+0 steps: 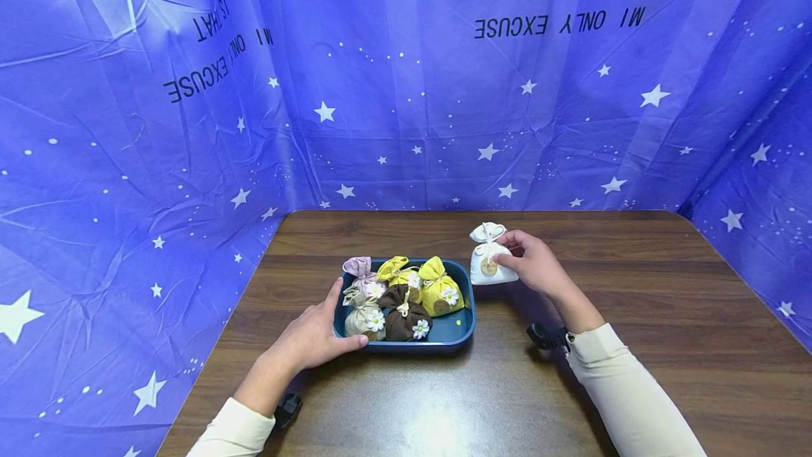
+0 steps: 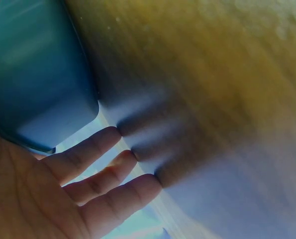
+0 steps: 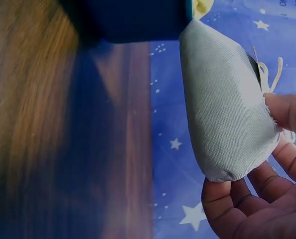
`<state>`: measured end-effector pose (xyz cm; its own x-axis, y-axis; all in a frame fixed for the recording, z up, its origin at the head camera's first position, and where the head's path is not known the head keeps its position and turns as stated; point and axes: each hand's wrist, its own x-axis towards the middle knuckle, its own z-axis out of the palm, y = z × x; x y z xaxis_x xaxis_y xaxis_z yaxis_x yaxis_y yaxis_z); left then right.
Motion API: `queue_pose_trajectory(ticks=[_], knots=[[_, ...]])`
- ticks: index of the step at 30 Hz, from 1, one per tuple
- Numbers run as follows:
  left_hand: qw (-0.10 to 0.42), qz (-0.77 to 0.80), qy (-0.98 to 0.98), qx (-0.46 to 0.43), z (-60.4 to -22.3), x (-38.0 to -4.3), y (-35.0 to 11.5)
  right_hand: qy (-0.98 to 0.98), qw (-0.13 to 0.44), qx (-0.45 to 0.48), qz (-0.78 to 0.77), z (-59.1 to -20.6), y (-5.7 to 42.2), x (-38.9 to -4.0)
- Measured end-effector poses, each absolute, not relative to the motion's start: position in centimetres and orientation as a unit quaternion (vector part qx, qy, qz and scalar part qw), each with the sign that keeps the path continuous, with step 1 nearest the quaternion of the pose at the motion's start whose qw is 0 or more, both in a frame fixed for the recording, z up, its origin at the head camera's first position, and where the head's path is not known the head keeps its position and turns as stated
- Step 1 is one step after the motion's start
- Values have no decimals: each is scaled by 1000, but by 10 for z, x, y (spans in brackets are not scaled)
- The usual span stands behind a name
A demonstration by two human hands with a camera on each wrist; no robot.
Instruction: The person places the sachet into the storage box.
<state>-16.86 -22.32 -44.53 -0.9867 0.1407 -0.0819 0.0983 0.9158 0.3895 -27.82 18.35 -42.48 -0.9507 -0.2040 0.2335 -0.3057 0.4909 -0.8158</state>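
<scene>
A white drawstring pouch [image 1: 487, 265] with a round tan tag is pinched in my right hand [image 1: 533, 264], beside the right end of a dark blue tray [image 1: 468, 333]. The right wrist view shows the pouch's plain woven side [image 3: 227, 104], thumb and fingers curled about it. At the tray's left end rests my left hand [image 1: 311, 333], thumb along the front rim and fingers along the left side. From the left wrist, its fingers [image 2: 123, 199] look straight and spread next to the tray wall. Inside lie a brown pouch [image 1: 406, 323], a yellow pouch [image 1: 438, 291] and several others.
The tray stands on a brown wooden table [image 1: 634, 288]. A blue curtain [image 1: 406, 90] with white stars and lettering hangs behind and at the sides. Dark wrist devices sit under both wrists, the right one [image 1: 544, 336] near the tabletop.
</scene>
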Motion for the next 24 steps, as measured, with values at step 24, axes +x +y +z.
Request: queue_pose_trajectory(ticks=[24], knots=[[55,195,977,64,-445,-168,-224,-845,23,229,482,-404,153,-251]])
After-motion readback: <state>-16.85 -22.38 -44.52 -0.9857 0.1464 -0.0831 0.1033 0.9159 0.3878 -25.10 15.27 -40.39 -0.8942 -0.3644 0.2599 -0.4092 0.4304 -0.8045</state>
